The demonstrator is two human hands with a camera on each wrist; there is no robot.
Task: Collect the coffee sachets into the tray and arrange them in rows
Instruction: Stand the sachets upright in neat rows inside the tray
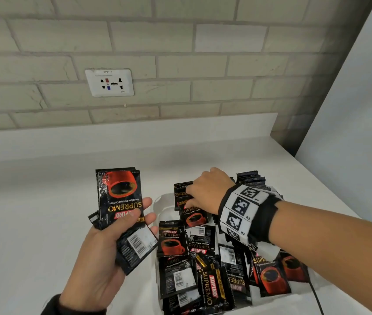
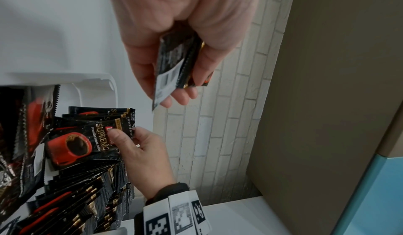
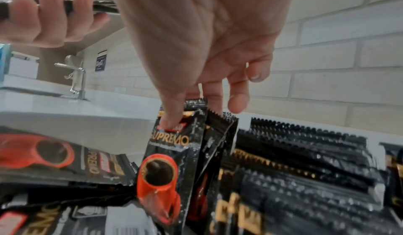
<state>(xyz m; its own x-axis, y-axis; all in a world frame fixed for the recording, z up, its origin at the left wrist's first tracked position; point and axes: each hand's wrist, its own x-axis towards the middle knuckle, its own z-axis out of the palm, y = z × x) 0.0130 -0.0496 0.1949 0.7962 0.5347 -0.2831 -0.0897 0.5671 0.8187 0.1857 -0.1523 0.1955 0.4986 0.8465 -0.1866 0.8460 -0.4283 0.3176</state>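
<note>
Loose sachets (image 1: pixel 205 276) fill my near tray (image 1: pixel 157 202); right hand (image 1: pixel 205 192) pinches one sachet (image 1: pixel 193 214) at far-end row, left hand (image 1: pixel 107 248) clamps a spare bundle (image 1: pixel 121 201) for feeding.

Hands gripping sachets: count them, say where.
2. The left hand holds a stack left of the tray; the right hand pinches a sachet at the tray's far end.

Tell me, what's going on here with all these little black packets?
A person is sorting black-and-red coffee sachets in a white plastic tray on a white counter. The left hand holds a small stack of sachets above the counter. The right hand pinches one upright sachet in the tray. Some sachets stand in a row; many lie loose.
</note>
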